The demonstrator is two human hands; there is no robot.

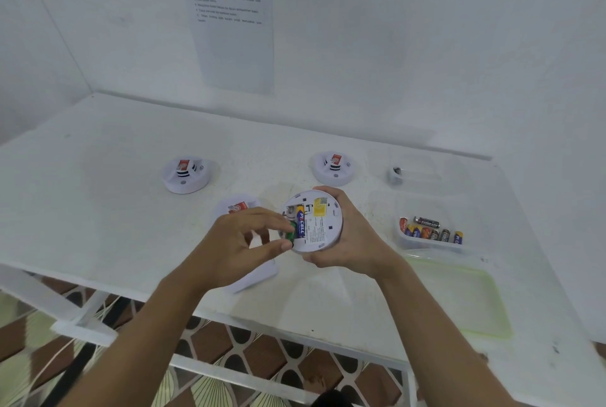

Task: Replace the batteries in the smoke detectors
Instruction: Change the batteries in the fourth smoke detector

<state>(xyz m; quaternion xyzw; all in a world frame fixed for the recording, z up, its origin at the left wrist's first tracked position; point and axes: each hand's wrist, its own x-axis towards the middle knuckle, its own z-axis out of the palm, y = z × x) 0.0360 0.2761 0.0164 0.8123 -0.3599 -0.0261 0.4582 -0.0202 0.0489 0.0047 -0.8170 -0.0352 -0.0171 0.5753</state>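
Observation:
My right hand (352,236) holds a round white smoke detector (323,221) above the table, its back turned up toward me. A blue and yellow battery (300,225) lies in its open compartment. My left hand (241,242) pinches a green battery (290,230) at the compartment's left edge, beside the blue one. Two more white detectors stand on the table, one at the left (187,174) and one at the back right (334,168). A third detector (236,208) is partly hidden behind my left hand.
A clear tub (429,244) with several batteries sits right of my hands. A smaller clear container (413,172) holding one battery stands behind it. A clear lid with a green rim (459,298) lies near the table's front right. A white cover (252,278) lies under my left wrist. A printed sheet (231,19) hangs on the wall.

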